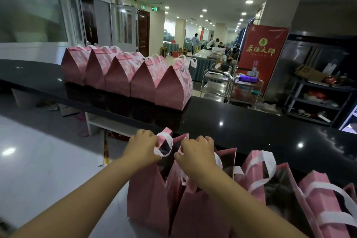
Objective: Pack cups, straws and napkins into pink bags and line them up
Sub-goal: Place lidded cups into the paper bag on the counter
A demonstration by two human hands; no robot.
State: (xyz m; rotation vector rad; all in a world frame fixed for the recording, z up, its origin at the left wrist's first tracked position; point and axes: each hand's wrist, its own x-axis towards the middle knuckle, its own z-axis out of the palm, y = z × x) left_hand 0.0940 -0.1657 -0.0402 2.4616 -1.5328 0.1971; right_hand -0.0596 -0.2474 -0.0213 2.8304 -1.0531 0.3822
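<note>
Pink paper throughout. One pink bag stands at lower centre of the frame on a pale worktop, against the near edge of a black counter.

Left hand: fingers curled, pinching the bag's top edge beside the white handle loop. Right hand: fingers curled, gripping the opposite top edge. The two hands are near each other but not touching. The bag's mouth is partly drawn together, and its contents cannot be seen.

Five closed pink bags stand in a touching row on the counter at centre left, tops folded to a peak, handles up. Several open pink bags stand at lower right, just beside the held one.

Beyond the counter, at right, are steel trolleys and a red banner.
</note>
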